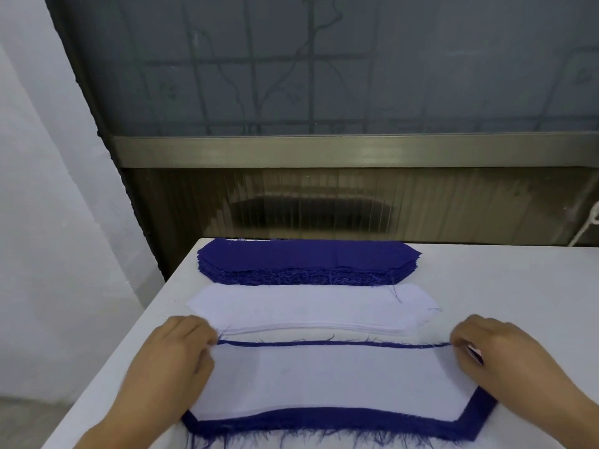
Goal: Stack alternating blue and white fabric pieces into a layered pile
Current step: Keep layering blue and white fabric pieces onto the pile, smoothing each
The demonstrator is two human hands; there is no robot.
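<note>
Layered pile (337,426): nearest the camera, at the front of the surface; a blue piece with frayed threads shows as a border along the near edge, the right slant and a thin strip at the far edge.
Top white piece (330,377): lies on the blue piece, covering most of it, far edge just short of the blue strip.
Left hand (171,361): on the pile's left end, fingers curled, fingertips at the far left corner of the white piece; exact pinch cannot be made out.
Right hand (505,354): on the pile's right end, fingers curled at the far right corner where the blue strip ends; seems to pinch the fabric edge.
White stack (308,306): many thin layers, just beyond the pile, near but apart from it.
Blue stack (304,260): thick, frayed front edge, at the far edge of the surface, touching the white stack's far side.
Surface (502,280): pale grey-white, smooth, corner at far left.
Room: white wall (39,222) on the left; behind, a frosted window (324,66) with a grille shadow, a metal rail and ribbed panel below.
</note>
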